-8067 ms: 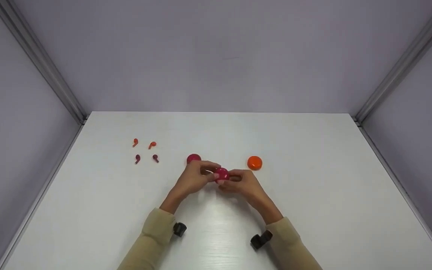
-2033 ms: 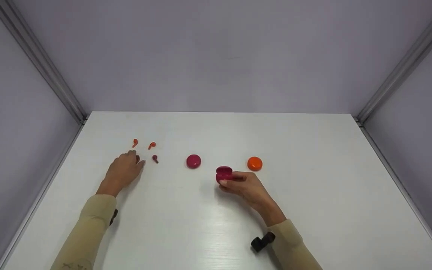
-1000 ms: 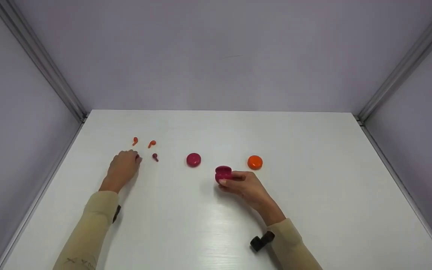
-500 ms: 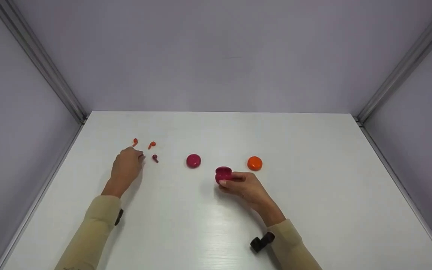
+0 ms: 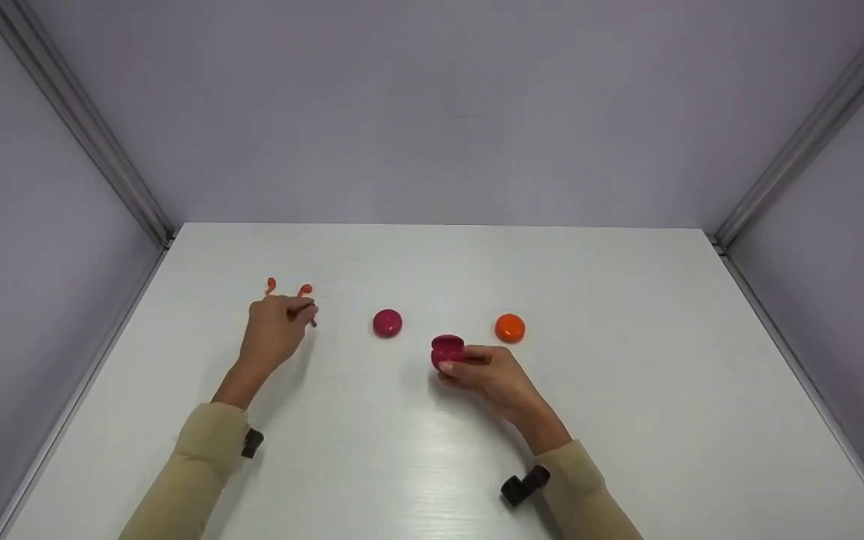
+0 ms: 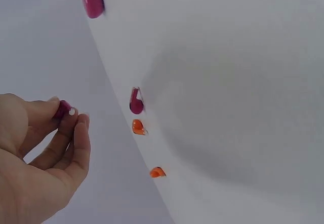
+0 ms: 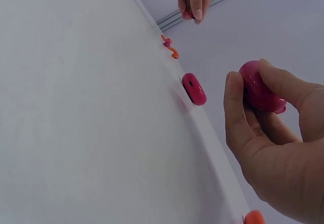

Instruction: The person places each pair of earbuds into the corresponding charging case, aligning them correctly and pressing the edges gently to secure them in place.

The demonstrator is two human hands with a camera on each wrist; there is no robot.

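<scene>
My left hand (image 5: 273, 335) pinches a magenta earbud (image 6: 65, 109) between thumb and fingertips, lifted off the table (image 5: 627, 420) towards its far left corner. The other magenta earbud (image 6: 135, 101) and two orange earbuds (image 6: 138, 127) lie just beside it. My right hand (image 5: 488, 371) curls its grip round the open magenta case (image 5: 448, 350) near the table's middle, between a closed magenta case (image 5: 387, 322) and an orange case (image 5: 510, 328).

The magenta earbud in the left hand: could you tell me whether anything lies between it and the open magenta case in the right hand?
Only the closed magenta case sits near that line, slightly behind it. The left hand pinches the magenta earbud; the right hand holds the open magenta case.
</scene>
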